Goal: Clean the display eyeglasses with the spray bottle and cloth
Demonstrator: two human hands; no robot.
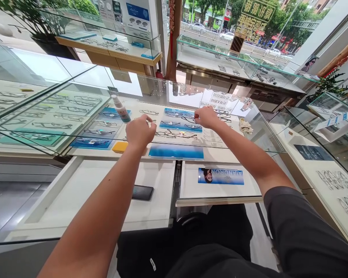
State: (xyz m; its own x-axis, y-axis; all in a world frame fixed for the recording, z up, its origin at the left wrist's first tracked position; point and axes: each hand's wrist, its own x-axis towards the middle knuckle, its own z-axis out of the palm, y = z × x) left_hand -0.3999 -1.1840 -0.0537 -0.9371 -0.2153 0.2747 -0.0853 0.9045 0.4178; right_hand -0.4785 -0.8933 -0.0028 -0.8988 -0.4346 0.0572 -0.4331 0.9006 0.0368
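Note:
My left hand (140, 131) is over the glass-topped counter (150, 87), its fingers curled in. What they hold, if anything, is hidden. Across from it, my right hand (206, 117) has thumb and fingers drawn together at the right end of a blue display card (168, 126); anything in the pinch is too small to make out. Eyeglasses (174, 114) rest on that card between my hands, and more eyeglasses (176, 134) lie just below. A spray bottle (120, 109) stands left of my left hand. Beyond my right hand are several eyeglasses (224, 114) and a crumpled cloth (245, 126).
Two drawers stand pulled out toward me; a dark phone (143, 192) lies in the left drawer (72, 185), a blue printed card (220, 176) in the right. A yellow block (120, 147) sits near the counter's front. Glass display cases (214, 48) line the window.

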